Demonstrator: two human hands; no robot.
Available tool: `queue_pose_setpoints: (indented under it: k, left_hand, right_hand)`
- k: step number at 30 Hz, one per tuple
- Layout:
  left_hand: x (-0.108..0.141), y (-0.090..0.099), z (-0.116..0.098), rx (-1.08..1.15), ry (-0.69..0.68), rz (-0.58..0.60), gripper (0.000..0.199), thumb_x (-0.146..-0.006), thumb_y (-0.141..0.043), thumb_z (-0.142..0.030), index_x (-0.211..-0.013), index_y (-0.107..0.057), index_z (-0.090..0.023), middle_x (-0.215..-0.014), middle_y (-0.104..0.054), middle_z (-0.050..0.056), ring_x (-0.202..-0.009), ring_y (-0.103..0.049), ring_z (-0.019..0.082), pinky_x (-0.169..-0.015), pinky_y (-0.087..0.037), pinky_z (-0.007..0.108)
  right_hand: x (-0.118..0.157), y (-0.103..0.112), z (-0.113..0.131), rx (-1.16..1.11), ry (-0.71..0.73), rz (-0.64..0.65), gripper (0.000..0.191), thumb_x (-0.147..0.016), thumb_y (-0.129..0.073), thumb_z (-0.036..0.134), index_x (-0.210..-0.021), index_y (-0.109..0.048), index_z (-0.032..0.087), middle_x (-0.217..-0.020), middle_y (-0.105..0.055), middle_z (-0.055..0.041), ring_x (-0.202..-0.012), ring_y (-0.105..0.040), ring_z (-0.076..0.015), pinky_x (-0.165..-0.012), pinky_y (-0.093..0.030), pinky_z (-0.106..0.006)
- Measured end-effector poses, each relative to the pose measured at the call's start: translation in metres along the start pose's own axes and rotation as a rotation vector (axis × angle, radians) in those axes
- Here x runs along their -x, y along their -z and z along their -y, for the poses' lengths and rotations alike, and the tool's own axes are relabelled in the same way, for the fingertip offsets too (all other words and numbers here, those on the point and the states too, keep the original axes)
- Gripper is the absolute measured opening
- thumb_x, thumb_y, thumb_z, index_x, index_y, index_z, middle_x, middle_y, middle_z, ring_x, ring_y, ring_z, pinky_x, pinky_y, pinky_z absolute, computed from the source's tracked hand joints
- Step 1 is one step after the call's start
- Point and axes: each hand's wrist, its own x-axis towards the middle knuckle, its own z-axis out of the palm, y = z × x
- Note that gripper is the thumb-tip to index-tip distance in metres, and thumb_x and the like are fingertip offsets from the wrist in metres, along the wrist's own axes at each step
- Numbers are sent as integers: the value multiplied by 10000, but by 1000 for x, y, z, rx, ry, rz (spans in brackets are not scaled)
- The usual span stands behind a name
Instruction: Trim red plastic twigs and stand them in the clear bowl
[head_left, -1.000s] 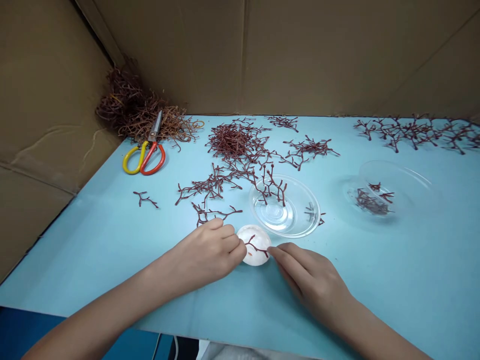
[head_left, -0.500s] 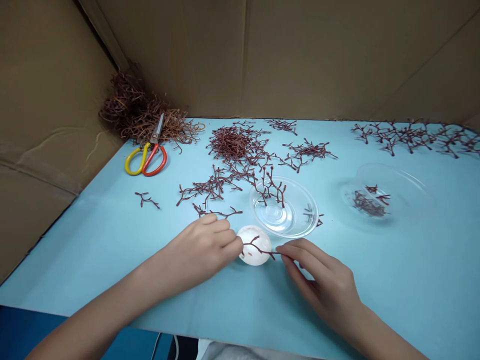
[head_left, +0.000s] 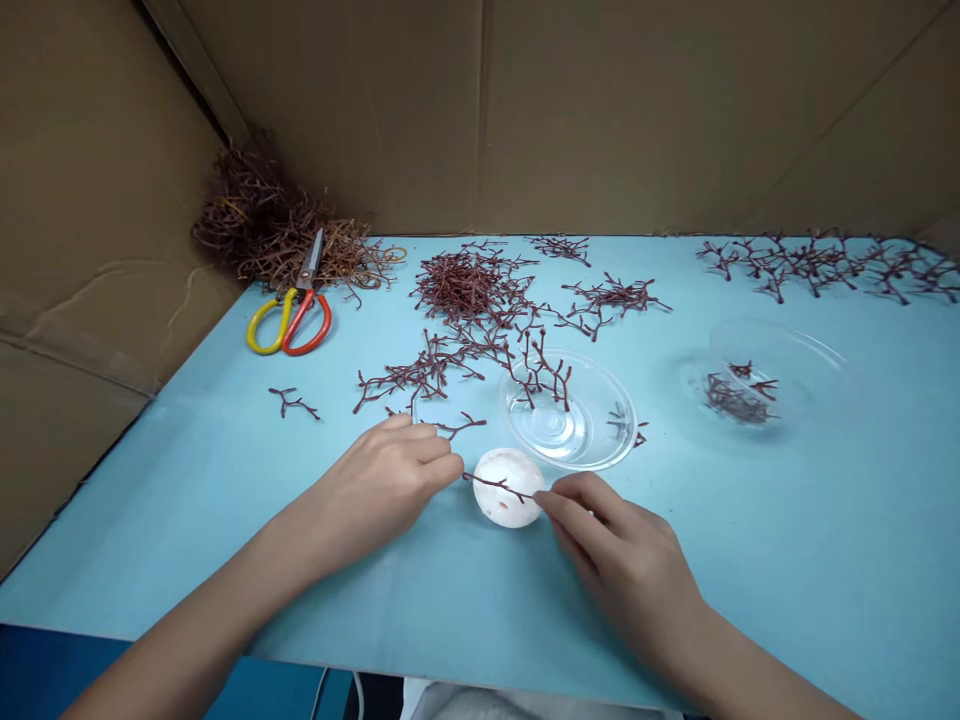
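Note:
A thin brown twig (head_left: 499,484) stretches between my two hands, above a round white object (head_left: 507,510) on the light blue table. My right hand (head_left: 615,560) pinches the twig's right end between thumb and fingertips. My left hand (head_left: 390,485) is closed, its thumb and forefinger at the twig's left end; its other fingers are curled. Just behind the white object sits a clear plastic lid or dish (head_left: 607,425), with branched twigs (head_left: 544,370) lying across its left rim.
Behind lie a dense twig pile (head_left: 465,285) and smaller clusters. Scissors (head_left: 304,310) rest at the left by a tangled heap (head_left: 262,220). A clear container with bits (head_left: 742,400) stands right; more twigs (head_left: 832,265) lie behind it. Cardboard walls (head_left: 480,110) enclose the table.
Both hands have shifted left, my left hand a little away from the white object. The twig between them now lies at a different angle, and my right fingertips have come over the white object's edge.

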Motion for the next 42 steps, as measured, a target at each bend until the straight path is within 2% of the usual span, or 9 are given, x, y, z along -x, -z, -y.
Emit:
queue_pose_setpoints:
  k: [8, 14, 21, 27, 32, 35, 38, 41, 42]
  left_hand:
    - [-1, -3, -6, -21, -45, -54, 300, -824, -304, -51, -571, -437, -145, -532, -438, -10, -522, -359, 123, -531, -230, 242]
    - [-3, -4, -10, -32, -80, -46, 285, -843, -304, -84, -594, -426, -148, -554, -442, -9, -541, -365, 129, -537, -229, 247]
    - [1, 2, -14, -30, -102, -80, 295, -854, -288, -98, -595, -421, -147, -554, -408, -8, -542, -331, 126, -537, -218, 252]
    - [3, 5, -12, -39, -103, -141, 323, -849, -243, -71, -599, -433, -143, -543, -397, -6, -526, -312, 121, -519, -206, 249]
    - [2, 1, -10, -45, -90, -135, 307, -837, -274, -65, -586, -432, -144, -532, -400, -8, -521, -323, 121, -515, -216, 245]
    - [1, -1, -9, -59, -68, -129, 290, -816, -310, -55, -573, -437, -146, -532, -419, -6, -523, -342, 123, -511, -229, 247]
    - [0, -1, -10, -65, -33, -137, 244, -810, -348, -75, -621, -485, -149, -558, -450, 0, -548, -381, 130, -515, -259, 247]
    - [-1, -2, -12, -38, 65, -217, 131, -815, -401, -143, -876, -517, -154, -726, -515, 32, -656, -438, 149, -562, -329, 247]
    - [-1, -2, -12, -27, 112, -246, 176, -814, -418, -171, -976, -486, -152, -803, -519, 51, -706, -448, 160, -588, -352, 254]
  right_hand:
    - [-12, 8, 5, 137, 174, 91, 460, -826, -181, 29, -639, -586, 138, -557, -573, -40, -432, -487, -103, -397, -362, -191]
    - [-16, 15, 6, 138, 227, 208, 467, -788, -184, -13, -549, -549, 156, -548, -564, -39, -438, -506, -110, -410, -395, -198]
    - [-14, 21, 3, 168, 186, 120, 476, -832, -166, 32, -604, -565, 153, -562, -573, -47, -432, -498, -110, -405, -381, -207]
    - [-10, 25, -3, 130, 185, 38, 301, -838, -274, 56, -801, -566, 116, -664, -602, -72, -505, -509, -104, -453, -391, -198]
    - [-8, 15, -5, 138, 187, 81, 339, -835, -230, 47, -795, -557, 124, -609, -580, -42, -411, -450, -83, -384, -345, -189]
    - [-6, 13, -4, 93, 182, 94, 320, -828, -241, 49, -821, -553, 120, -632, -581, -49, -426, -471, -89, -382, -354, -194]
    - [-11, 28, -5, -55, 101, 71, 231, -823, -321, 72, -861, -537, 145, -703, -582, -51, -519, -532, -95, -448, -401, -192]
    - [-29, 57, -16, -181, -10, 76, 156, -818, -382, 137, -786, -519, 203, -693, -572, -13, -573, -548, -86, -476, -410, -178]
    - [-37, 66, -23, -168, -48, 81, 138, -819, -396, 181, -757, -515, 214, -688, -573, -9, -577, -546, -90, -472, -407, -187]
